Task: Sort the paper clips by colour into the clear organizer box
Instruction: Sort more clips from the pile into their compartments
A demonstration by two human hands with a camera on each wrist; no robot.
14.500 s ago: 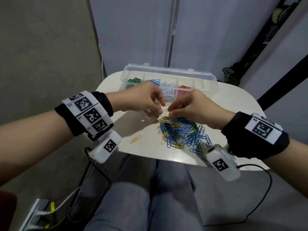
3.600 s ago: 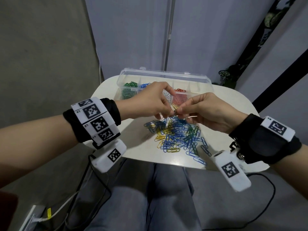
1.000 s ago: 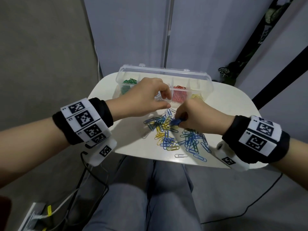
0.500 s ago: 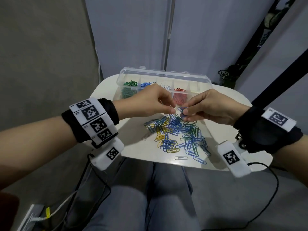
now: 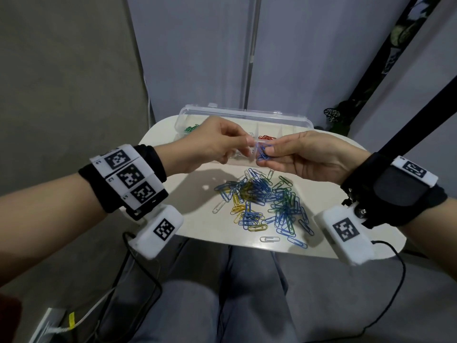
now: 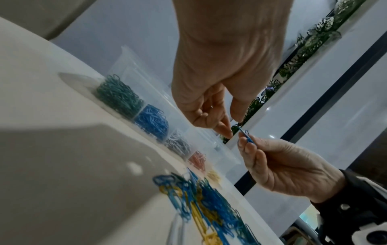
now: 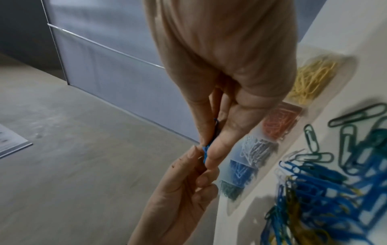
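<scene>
Both hands lifted closer to organizer box (image 5: 284,119); right hand (image 5: 306,154) grip pinches blue clips (image 5: 262,154); left hand (image 5: 212,144) fingertips curled, just beside.

Dim, soft shadows (wrist views blurred), edges warped.

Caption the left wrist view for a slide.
Right hand pinches blue paper clips beside left hand, above the organizer box.
</scene>
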